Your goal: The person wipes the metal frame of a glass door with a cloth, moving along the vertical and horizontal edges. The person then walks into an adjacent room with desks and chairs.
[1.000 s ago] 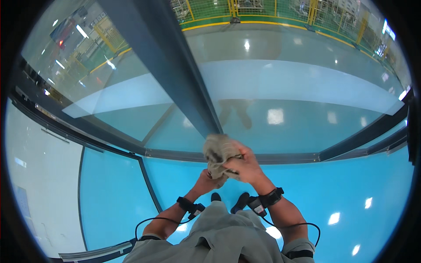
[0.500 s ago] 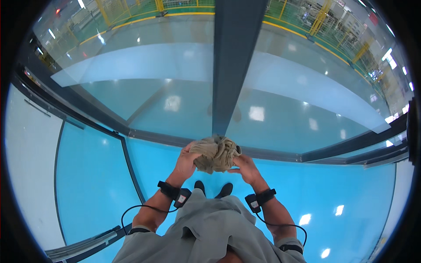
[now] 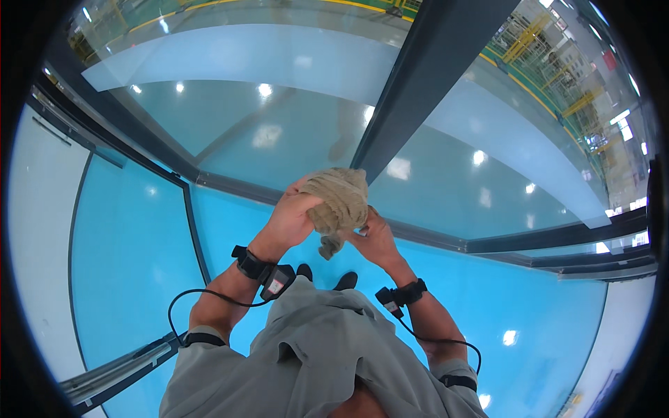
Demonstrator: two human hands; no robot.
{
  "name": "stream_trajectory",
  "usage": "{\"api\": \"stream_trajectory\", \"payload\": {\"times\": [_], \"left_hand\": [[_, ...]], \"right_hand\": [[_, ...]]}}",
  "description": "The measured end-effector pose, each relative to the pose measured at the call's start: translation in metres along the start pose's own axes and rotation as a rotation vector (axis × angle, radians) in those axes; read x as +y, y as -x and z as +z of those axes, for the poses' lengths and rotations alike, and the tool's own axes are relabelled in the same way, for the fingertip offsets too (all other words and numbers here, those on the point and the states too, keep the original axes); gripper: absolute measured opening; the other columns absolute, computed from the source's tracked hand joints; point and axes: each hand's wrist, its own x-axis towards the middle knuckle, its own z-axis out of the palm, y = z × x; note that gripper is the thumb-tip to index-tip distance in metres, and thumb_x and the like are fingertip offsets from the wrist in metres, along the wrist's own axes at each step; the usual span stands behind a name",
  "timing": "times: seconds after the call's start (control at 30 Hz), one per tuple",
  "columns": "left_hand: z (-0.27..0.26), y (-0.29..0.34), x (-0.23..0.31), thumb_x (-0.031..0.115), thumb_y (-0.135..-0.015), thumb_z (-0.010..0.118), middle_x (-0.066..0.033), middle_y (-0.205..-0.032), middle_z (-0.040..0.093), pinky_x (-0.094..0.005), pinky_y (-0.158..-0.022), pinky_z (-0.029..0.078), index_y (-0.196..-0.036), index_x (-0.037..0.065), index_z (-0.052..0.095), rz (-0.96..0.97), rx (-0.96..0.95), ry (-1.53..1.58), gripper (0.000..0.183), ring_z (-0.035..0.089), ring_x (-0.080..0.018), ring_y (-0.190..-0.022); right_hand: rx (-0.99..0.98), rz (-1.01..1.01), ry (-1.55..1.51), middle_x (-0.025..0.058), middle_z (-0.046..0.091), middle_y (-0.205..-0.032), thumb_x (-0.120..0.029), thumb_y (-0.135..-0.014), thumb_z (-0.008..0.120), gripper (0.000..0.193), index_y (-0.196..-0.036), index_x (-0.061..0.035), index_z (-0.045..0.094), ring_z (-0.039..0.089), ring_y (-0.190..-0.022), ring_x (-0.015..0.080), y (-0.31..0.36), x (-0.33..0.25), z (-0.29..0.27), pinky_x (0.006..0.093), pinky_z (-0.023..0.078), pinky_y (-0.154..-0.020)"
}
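Note:
A crumpled brown cloth [image 3: 336, 198] is held up between my two hands, in front of a glass wall. My left hand [image 3: 294, 214] grips its left side, with the fingers partly hidden behind the fabric. At the lower right edge, the fingers of my right hand [image 3: 372, 237] pinch the cloth. One end of it hangs down between the hands. Each wrist wears a black strap with a small dark box and a cable.
Glass panes [image 3: 265, 139] stand before me, parted by a dark upright post [image 3: 425, 76] and set in a dark bottom frame [image 3: 446, 240]. A pale frosted band [image 3: 237, 59] crosses the glass. Blue glossy floor [image 3: 523, 299] lies below; yellow fencing [image 3: 529, 38] shows beyond.
Both hands have risen a little with the cloth, and it is now folded differently, with an end hanging down. The view has tilted, so the post leans to the right.

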Motion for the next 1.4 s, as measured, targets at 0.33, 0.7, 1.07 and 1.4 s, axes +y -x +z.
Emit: {"api": "stream_trajectory", "payload": {"times": [0.33,0.7,1.07,1.4], "left_hand": [[-0.032,-0.010,0.013,0.008,-0.089,0.074,-0.0075,-0.123,0.067,-0.0284,-0.091,0.054,-0.122,0.000,0.066,-0.166,0.206,-0.832,0.035,0.065,-0.0132,-0.105],[-0.010,-0.006,-0.014,0.023,-0.079,0.087,-0.0081,-0.125,0.065,-0.0368,-0.097,0.052,-0.155,0.012,0.039,-0.348,-0.178,-0.605,0.091,0.061,-0.0192,-0.116],[-0.020,0.004,-0.098,0.011,-0.093,0.070,-0.0087,-0.111,0.071,-0.0372,-0.087,0.057,-0.135,0.002,0.057,-0.238,0.088,-0.169,0.045,0.069,-0.0180,-0.101],[-0.014,-0.002,-0.078,0.022,-0.104,0.050,-0.0098,-0.131,0.065,-0.0422,-0.107,0.049,-0.131,0.002,0.059,-0.259,0.227,0.765,0.035,0.063,-0.0244,-0.121]], "right_hand": [[0.160,-0.139,-0.475,0.0032,0.073,-0.114,-0.005,-0.096,0.068,0.024,-0.118,0.0001,0.070,0.065,-0.104,0.0108,0.013,-0.020,-0.050,0.0294,0.052,-0.093],[0.040,-0.115,-1.056,0.0104,0.068,-0.125,0.001,-0.098,0.055,0.031,-0.128,-0.0001,0.063,0.066,-0.113,0.0225,-0.006,-0.071,-0.058,0.0428,0.053,-0.099],[0.185,-0.131,-0.950,0.0109,0.068,-0.127,0.000,-0.096,0.057,0.033,-0.128,0.0013,0.064,0.064,-0.118,0.0239,0.006,-0.057,-0.070,0.0409,0.048,-0.106],[0.082,-0.129,0.040,0.0102,0.068,-0.129,-0.005,-0.092,0.072,0.037,-0.128,-0.0058,0.065,0.063,-0.119,0.0194,0.050,-0.001,-0.006,0.0375,0.052,-0.098]]}}
